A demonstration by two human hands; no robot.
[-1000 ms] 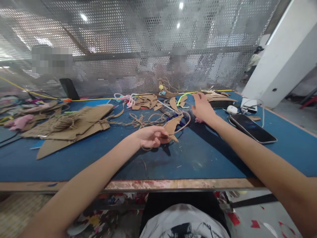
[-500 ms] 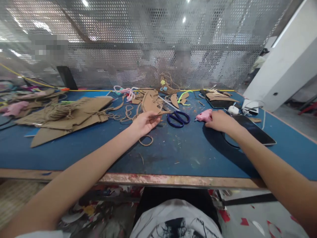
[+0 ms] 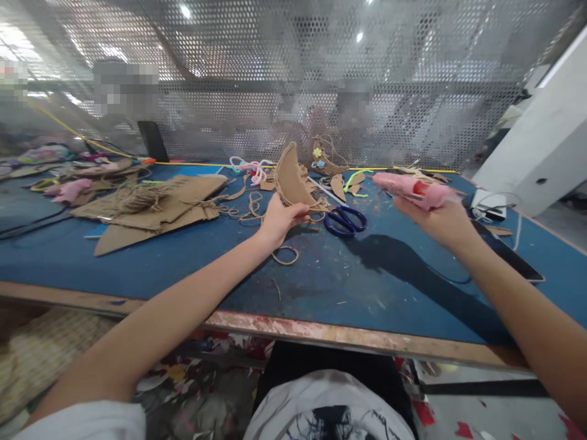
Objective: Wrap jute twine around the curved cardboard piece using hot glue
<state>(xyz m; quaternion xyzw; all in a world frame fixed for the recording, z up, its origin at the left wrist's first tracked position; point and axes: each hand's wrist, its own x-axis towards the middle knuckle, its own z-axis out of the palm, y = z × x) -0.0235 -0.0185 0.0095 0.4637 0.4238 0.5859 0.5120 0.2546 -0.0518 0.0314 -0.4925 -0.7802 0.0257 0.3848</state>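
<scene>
The left hand point(image 3: 279, 220) pinches a curved brown cardboard piece point(image 3: 288, 180) upright at centre. The right hand point(image 3: 440, 217) grips a pink glue gun point(image 3: 408, 186) aloft. Gluing looks to be in hand, which calls for bringing the nozzle steadily to the cardboard.

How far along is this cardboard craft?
Done: cardboard shapes lie cut beside the scissors. In hand: the left hand holds up a curved cardboard piece, the right hand lifts a pink glue gun, apart from it. Left, seemingly: twine and those shapes lie loose on the table, unattached.
</scene>
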